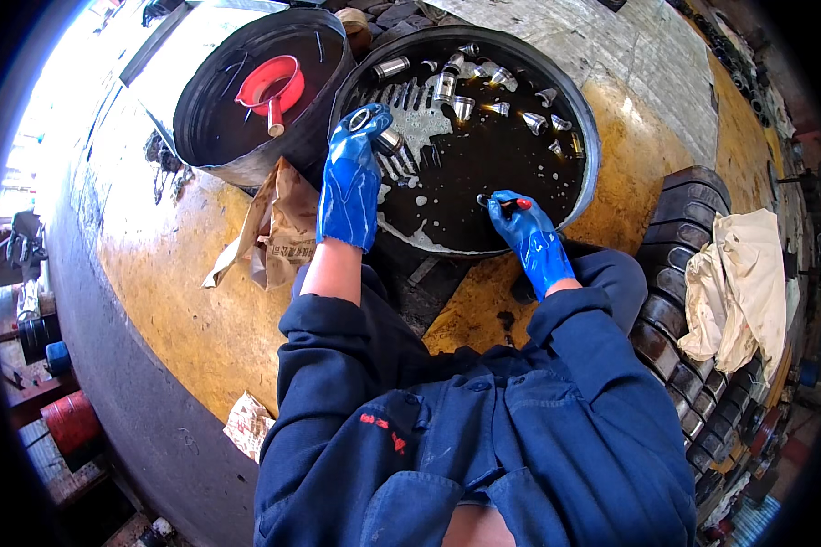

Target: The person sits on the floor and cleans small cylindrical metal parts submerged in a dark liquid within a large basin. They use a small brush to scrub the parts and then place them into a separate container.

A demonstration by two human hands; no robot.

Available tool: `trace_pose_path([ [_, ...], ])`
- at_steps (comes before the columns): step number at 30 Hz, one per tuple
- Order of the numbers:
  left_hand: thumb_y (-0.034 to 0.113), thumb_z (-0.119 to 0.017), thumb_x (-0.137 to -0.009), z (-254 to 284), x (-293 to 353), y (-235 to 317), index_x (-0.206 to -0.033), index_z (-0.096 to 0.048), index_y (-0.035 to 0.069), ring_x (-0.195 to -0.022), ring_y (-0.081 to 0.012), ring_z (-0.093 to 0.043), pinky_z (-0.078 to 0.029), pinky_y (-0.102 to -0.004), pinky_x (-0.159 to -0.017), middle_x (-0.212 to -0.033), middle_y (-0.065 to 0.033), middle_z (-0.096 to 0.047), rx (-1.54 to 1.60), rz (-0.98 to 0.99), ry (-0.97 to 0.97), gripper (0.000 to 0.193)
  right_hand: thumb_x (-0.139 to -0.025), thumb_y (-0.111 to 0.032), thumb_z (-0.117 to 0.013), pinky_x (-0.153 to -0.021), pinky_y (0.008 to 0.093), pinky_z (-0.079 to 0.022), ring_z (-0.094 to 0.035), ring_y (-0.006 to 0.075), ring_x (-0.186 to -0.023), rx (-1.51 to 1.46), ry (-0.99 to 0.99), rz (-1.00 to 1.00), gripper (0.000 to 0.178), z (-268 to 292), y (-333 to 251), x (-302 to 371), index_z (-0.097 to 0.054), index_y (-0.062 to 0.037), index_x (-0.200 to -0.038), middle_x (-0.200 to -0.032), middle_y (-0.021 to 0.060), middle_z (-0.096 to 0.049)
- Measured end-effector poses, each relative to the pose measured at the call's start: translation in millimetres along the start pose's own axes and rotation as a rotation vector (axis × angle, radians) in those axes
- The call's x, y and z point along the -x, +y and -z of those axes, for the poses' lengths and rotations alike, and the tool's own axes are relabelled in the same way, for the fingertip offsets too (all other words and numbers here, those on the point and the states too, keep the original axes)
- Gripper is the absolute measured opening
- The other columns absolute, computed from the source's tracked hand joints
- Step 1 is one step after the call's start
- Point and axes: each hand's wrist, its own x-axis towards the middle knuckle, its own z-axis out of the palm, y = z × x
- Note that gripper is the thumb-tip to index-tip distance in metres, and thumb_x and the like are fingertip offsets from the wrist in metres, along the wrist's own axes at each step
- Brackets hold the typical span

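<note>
Holding silver ring-ended metal part (370, 115) in blue-gloved left hand (348, 173), leftward from red-tipped tool (523, 203) gripped in blue-gloved right hand (526, 228)

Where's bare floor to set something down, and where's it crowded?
Free: worn yellow floor between the crumpled brown paper and dark-grey strip; also between the round grey-rimmed tub and stacked black blocks. Crowded: the tub's far side, with silvery metal parts.

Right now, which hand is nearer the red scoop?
Left. The left hand is at the left rim of the large tub, beside the drum holding the red scoop; the right hand is farther off, over the tub's near right side.
</note>
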Motion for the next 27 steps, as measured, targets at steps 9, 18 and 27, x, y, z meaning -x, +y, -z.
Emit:
trace_pose_path([
  [9,0.004,-0.068,-0.092,-1,-7,-7,-0.119,-0.071,-0.004,-0.109,-0.0238,-0.07,-0.052,-0.0334,-0.1,-0.115,-0.0144,-0.075,-0.011,0.049,0.016,0.028,-0.099,-0.036,-0.066,-0.083,0.0433,-0.06,-0.073,0.0384,-0.099,-0.017,0.0,-0.002,0.029,-3,8,-1,-0.074,-0.0111,-0.11,-0.103,0.0161,-0.077],
  [18,0.0,-0.061,-0.092,57,-7,21,-0.111,-0.075,0.003,-0.111,-0.0277,-0.069,-0.053,-0.0385,-0.1,-0.115,-0.0134,-0.074,-0.777,-0.601,-0.057,0.024,-0.1,-0.022,-0.065,-0.085,0.0368,-0.058,-0.075,0.0294,-0.098,-0.059,-0.064,0.018,0.021,0,7,-4,-0.073,-0.0034,-0.108,-0.102,0.0134,-0.077],
  [27,0.041,-0.062,-0.103,242,39,64,-0.116,-0.069,0.01,-0.1,-0.0291,-0.068,-0.055,-0.0377,-0.092,-0.11,-0.0108,-0.073,0.074,0.014,0.607,0.035,-0.099,-0.036,-0.065,-0.082,0.042,-0.058,-0.074,0.0374,-0.096,-0.114,-0.041,0.018,0.029,-6,18,-4,-0.073,-0.0108,-0.11,-0.101,0.016,-0.076],
])
